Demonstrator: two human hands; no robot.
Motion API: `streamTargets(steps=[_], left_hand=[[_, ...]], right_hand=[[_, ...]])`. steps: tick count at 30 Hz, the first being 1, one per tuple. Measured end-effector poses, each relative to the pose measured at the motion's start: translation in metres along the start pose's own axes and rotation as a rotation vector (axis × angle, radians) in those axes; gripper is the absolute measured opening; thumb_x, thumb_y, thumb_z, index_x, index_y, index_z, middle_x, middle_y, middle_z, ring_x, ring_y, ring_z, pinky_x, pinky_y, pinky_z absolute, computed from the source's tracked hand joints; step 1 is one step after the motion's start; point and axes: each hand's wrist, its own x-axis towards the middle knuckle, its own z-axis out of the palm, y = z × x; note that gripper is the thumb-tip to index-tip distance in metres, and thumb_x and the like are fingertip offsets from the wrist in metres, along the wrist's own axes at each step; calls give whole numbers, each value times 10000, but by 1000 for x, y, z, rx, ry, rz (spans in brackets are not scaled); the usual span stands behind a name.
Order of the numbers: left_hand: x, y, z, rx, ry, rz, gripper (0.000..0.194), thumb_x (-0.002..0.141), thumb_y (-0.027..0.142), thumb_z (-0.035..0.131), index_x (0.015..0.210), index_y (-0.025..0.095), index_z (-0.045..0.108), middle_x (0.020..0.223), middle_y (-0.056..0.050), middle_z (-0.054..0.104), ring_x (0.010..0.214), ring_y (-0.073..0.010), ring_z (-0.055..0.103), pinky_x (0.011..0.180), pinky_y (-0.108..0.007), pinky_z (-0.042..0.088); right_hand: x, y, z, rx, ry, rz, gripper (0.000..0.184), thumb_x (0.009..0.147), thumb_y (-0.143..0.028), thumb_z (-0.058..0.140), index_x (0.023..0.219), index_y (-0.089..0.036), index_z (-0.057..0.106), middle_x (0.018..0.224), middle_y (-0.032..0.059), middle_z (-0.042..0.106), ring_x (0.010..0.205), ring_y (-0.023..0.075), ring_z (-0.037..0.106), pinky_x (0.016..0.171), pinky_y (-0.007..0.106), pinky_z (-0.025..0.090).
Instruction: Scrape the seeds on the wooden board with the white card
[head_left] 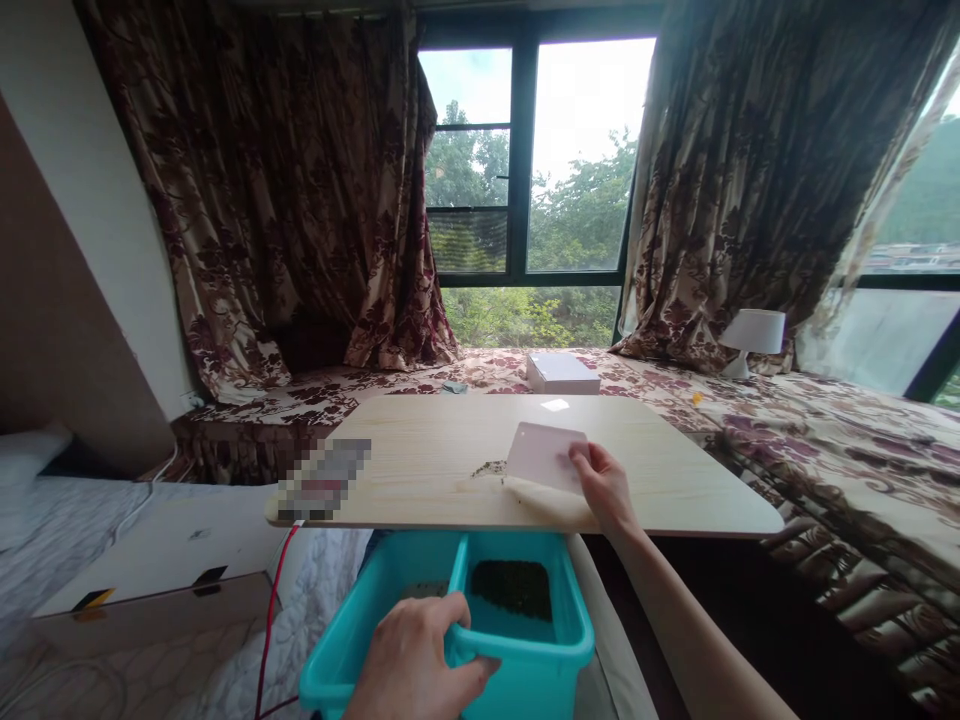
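Observation:
My right hand (606, 485) pinches the right edge of a flat, pale plastic scraper (546, 455) with a small hole in one corner. It is tilted up over the light wooden tabletop (420, 440). Just left of the scraper lies a small scatter of dark crumbs (489, 468). Below the table's front edge stands a turquoise bin (584, 640) split by a divider. My left hand (424, 650) grips it at the divider's near end, thumb toward the front. Dark granular matter (514, 588) covers part of the right compartment's floor; some lighter bits show in the left one, partly hidden by my hand.
A blurred-out flat object (326, 480) with a red cable (274, 600) lies at the table's left end. A white box (165, 550) rests on the bed. Behind the table, a smaller box (562, 373) and a lamp (752, 335) stand on the patterned window seat.

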Motion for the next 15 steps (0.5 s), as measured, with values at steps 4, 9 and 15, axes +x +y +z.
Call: streamTargets(steps=[4,9,15], left_hand=[[-1,0,-1,19,-3,1,88,676,305,608,683,230,564,726,30,631,790,-178,574,656,-236,313],[-2,0,-2,-1,10,10,70,676,292,599,693,233,567,740,31,638,795,-179,573,671,-236,317],[-2,1,-4,-9,18,0,83,672,297,595,674,226,552,718,25,624,775,-178,567,660,-238,313]], right_hand=[[3,2,10,8,-38,-8,324,689,-447,590,813,-151,636,751,60,679,662,174,584,595,277,442],[1,1,9,-9,-49,-1,314,693,-442,589,808,-154,643,738,52,679,657,173,586,604,279,442],[2,2,12,33,-60,23,309,690,-437,600,814,-157,642,728,51,679,648,170,588,605,278,441]])
